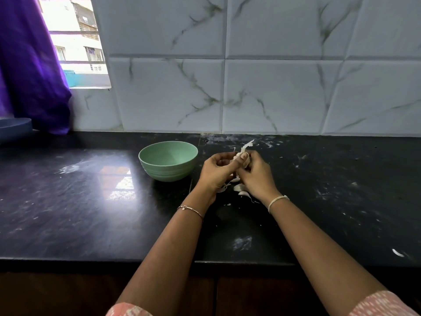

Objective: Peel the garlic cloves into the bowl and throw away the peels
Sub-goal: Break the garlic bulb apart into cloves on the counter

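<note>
Head view. Small white papery-skinned garlic piece (237, 155) sits above the glossy black stone desk (91, 201), pinched between the curled fingers of the left hand (215, 171) and the right hand (256, 173). Mostly hidden; long axis not readable. Loose white skin strip (248, 144) points to 1 o'clock. Pale green round ribbed bowl (168, 164) stands just beside the hands at 9 o'clock. White peel scraps (241, 190) lie on the desk at 6 o'clock.

Chain bracelet (190, 209), my left wrist; thread band (276, 200), right. Pink patterned sleeves (385, 304) at 7 and 4 o'clock.
</note>
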Demonstrator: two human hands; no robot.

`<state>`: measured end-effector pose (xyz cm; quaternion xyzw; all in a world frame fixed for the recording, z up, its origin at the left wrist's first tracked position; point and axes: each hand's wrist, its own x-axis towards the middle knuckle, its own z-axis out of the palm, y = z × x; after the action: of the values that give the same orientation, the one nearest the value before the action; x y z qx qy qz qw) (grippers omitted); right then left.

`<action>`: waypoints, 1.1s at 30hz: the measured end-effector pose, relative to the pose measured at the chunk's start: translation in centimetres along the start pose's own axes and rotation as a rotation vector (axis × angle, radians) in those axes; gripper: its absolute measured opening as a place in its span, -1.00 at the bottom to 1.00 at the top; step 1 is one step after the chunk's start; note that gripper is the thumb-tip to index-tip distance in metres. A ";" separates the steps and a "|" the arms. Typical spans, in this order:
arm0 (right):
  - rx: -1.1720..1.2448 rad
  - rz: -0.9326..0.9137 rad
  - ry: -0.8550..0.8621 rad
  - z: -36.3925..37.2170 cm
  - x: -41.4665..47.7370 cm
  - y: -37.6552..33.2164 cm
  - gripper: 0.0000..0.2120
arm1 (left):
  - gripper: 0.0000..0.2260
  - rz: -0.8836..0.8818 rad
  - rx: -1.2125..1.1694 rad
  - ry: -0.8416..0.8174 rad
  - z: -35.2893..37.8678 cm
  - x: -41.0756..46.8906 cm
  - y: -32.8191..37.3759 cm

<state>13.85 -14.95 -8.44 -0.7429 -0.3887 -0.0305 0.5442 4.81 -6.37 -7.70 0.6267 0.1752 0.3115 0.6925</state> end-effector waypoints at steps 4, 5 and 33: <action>-0.062 -0.066 -0.034 0.1 -0.1 -0.1 -0.72 | -0.78 0.064 0.048 0.114 -0.2 0.5 -0.5; -0.037 -0.066 -0.082 0.1 -0.1 -0.3 -0.72 | -0.83 0.077 0.047 0.147 -0.4 0.7 -0.6; 0.227 0.166 -0.035 0.2 0.6 0.3 -0.87 | -0.76 0.294 0.888 0.086 -0.6 -0.6 -0.3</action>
<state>14.35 -14.50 -8.51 -0.7064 -0.3361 0.0717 0.6187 4.03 -6.35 -8.20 0.8670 0.2295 0.3268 0.2980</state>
